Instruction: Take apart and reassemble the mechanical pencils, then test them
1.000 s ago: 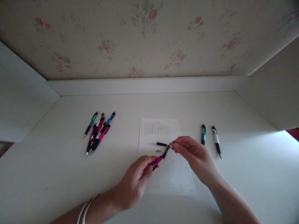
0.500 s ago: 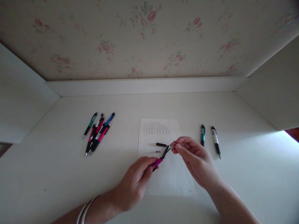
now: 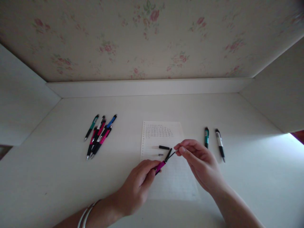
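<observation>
My left hand [image 3: 137, 185] grips the lower end of a pink pen barrel [image 3: 161, 164] with a black clip end, held tilted over a lined sheet of paper [image 3: 166, 180]. My right hand [image 3: 198, 161] pinches a thin part at the barrel's upper end, fingertips closed around it. Two small black pen parts [image 3: 163, 147] lie on the paper just beyond the barrel.
A pile of several pens [image 3: 99, 134] in pink, blue and teal lies at the left on the white desk [image 3: 59, 177]. A teal pen [image 3: 206, 136] and a white-black pen [image 3: 219, 144] lie at the right. White side panels and a back ledge [image 3: 149, 87] border the desk.
Both hands stay almost in place; my right hand's fingertips have shifted slightly at the barrel's upper end. Nothing on the desk has moved.
</observation>
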Demonstrator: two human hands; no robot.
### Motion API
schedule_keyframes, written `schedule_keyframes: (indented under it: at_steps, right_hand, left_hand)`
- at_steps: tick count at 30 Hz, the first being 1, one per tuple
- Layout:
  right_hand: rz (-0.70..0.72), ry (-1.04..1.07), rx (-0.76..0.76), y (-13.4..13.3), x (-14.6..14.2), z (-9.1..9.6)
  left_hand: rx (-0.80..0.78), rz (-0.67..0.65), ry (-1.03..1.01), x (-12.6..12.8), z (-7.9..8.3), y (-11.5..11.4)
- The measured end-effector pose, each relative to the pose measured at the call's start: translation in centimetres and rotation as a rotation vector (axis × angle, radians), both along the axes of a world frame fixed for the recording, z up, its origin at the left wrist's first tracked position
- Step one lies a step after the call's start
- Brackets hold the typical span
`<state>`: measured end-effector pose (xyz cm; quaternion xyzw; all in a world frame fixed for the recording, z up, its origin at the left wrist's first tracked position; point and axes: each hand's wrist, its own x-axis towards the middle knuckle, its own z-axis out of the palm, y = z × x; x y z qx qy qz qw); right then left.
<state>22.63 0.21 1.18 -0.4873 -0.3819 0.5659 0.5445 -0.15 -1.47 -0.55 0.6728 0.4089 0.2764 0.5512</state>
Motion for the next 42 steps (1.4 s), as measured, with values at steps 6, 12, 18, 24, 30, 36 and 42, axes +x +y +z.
schedule_keyframes:
  at_steps: [6, 12, 18, 24, 30, 36, 42]
  right_hand:
    - [0.002, -0.233, 0.069, -0.1, -0.2, 0.1]
    - [0.144, -0.423, 0.112, -0.8, -0.6, -0.3]
    - [0.114, -0.586, 0.064, -0.2, 0.2, -0.1]
    - [0.291, -1.184, 0.324, -0.1, 0.2, -0.6]
    - [0.426, -1.375, 0.318, -0.3, -0.2, -1.1]
    - [0.295, -1.28, 0.226, -0.4, 0.0, -1.4]
    - [-0.038, -0.374, -0.004, 0.4, 0.1, -0.9]
  left_hand:
    - [0.004, 0.009, -0.001, 0.1, 0.1, 0.1]
    - [0.024, 0.017, -0.015, 0.1, -0.1, 0.1]
    - [-0.046, 0.065, -0.046, 0.0, -0.5, -0.1]
    - [-0.126, 0.114, -0.042, 0.1, -0.3, 0.0]
    - [-0.129, 0.119, -0.046, 0.0, -0.3, -0.2]
    - [-0.129, 0.108, -0.046, 0.0, -0.4, -0.2]
    - [-0.086, 0.069, -0.032, 0.0, -0.7, -0.1]
